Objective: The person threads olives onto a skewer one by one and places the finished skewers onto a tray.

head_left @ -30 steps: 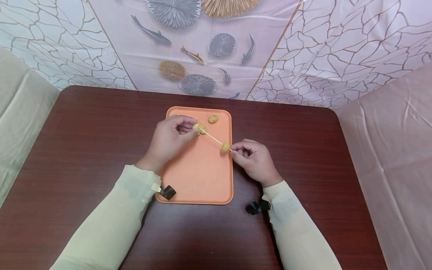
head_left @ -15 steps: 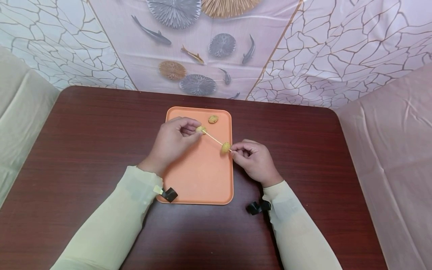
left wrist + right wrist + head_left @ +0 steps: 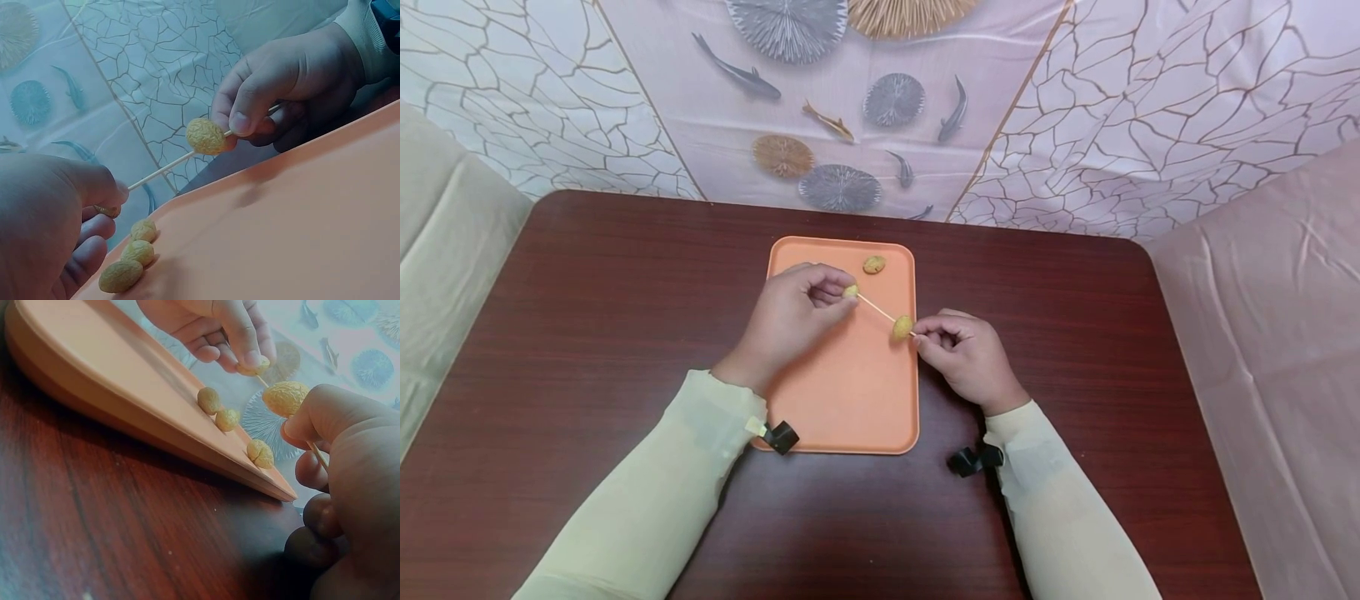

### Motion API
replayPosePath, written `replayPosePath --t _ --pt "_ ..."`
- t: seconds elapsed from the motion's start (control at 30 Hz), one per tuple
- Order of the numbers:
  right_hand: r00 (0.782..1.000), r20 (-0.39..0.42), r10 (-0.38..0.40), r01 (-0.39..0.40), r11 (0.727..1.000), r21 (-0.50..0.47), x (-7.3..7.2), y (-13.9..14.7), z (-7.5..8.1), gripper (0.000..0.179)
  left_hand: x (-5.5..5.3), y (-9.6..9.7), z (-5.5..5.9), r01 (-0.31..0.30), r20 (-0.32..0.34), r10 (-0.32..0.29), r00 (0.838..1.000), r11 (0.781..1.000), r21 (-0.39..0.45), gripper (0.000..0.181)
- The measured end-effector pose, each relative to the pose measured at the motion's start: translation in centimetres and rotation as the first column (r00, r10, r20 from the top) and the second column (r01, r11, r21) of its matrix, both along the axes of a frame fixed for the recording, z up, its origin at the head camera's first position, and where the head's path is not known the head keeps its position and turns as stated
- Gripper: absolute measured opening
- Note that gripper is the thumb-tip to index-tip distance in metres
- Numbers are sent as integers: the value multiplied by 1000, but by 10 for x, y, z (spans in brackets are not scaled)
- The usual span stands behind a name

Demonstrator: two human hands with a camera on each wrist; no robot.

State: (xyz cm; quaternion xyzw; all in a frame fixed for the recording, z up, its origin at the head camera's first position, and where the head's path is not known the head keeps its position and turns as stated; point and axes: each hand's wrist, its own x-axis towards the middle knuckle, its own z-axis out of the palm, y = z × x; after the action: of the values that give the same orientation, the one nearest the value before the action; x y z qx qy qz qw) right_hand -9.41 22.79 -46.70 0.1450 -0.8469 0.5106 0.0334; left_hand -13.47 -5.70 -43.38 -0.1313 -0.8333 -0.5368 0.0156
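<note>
My left hand (image 3: 790, 321) is over the far part of an orange tray (image 3: 850, 392). It pinches a small wrinkled yellow ball (image 3: 255, 366), perhaps a baby potato, at the far end of a thin wooden skewer (image 3: 161, 170). My right hand (image 3: 967, 354), past the tray's right edge, pinches the skewer's other end between thumb and fingers. A second wrinkled ball (image 3: 206, 135) is threaded on the skewer just ahead of my right fingertips. How deep the skewer tip sits in the left ball is hidden by fingers.
More such balls lie at the tray's far end; the head view shows one loose ball (image 3: 874, 264), and the right wrist view shows another ball (image 3: 208, 400). The tray rests on a dark red-brown table (image 3: 1060, 292). Patterned cloth (image 3: 1150, 100) hangs behind.
My left hand has moved slightly right along the skewer, bringing its ball closer to the threaded one. My right hand and the threaded ball have hardly moved.
</note>
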Motion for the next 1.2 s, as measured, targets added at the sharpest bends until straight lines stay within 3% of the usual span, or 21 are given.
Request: replayPosePath --t 1.2 --pt "1000 -17 -1 1 1000 -2 0 1 -1 8 13 16 1 100 -5 -100 995 994 -34 25"
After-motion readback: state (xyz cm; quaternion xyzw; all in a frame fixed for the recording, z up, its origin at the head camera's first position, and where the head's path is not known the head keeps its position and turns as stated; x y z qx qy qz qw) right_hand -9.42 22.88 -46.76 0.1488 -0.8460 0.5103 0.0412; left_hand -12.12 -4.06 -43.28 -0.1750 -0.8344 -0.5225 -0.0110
